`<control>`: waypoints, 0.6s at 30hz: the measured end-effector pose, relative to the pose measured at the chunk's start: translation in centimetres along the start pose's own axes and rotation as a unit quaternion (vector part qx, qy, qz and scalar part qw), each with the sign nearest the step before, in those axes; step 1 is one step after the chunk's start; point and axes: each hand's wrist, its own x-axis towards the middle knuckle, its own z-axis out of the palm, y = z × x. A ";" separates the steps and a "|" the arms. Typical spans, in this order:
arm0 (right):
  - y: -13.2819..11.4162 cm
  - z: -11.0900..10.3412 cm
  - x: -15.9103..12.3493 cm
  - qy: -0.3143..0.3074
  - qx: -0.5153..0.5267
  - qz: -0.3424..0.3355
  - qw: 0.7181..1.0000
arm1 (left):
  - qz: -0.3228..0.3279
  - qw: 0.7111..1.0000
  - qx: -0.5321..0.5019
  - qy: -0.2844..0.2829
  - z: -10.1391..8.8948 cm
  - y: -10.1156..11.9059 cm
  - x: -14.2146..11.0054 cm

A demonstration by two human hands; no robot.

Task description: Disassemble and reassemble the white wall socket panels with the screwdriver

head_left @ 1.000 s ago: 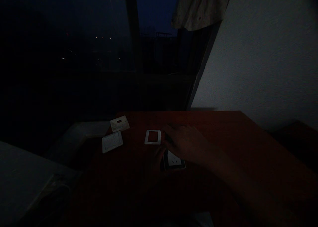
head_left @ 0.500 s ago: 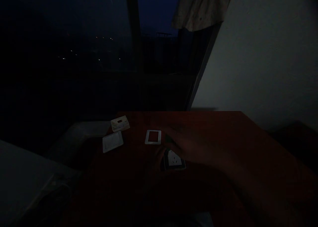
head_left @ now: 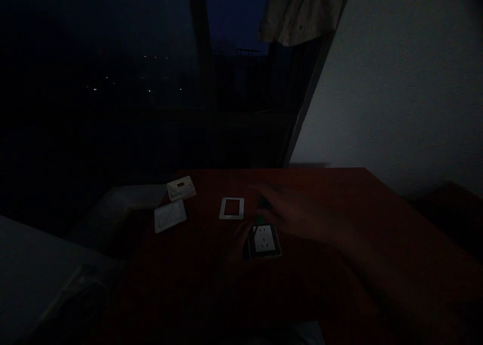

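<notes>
A wall socket with a white face and dark surround lies on the reddish-brown table, its slots facing up. My left hand, very dim, grips its left edge; the thumb and palm are lost in shadow. Above the socket's far edge my right hand is closed around a screwdriver, of which a green part of the handle and a thin dark shaft show. The shaft slants down to the socket's upper left corner; its tip is hard to make out. Just beyond my left fingers lies a white square frame.
At the table's left edge lie a white plate and a pale cover with a small rectangular opening. A dark window stands behind the table, a pale wall to the right. The light is very low.
My right hand has shifted slightly right, uncovering more of the socket's face and the green part of the screwdriver. My left hand stays at the socket's left edge.
</notes>
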 end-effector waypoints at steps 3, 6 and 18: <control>-0.2 0.0 0.0 -0.015 -0.026 0.046 0.998 | 0.002 1.000 -0.002 -0.004 -0.1 -0.1 0.0; -0.5 0.2 0.5 -0.010 -0.160 0.170 0.972 | -0.002 1.000 -0.001 -0.004 0.0 -0.3 0.1; -0.6 0.1 0.1 -0.015 -0.033 0.056 0.998 | -0.001 1.000 0.002 0.001 -0.2 0.3 0.1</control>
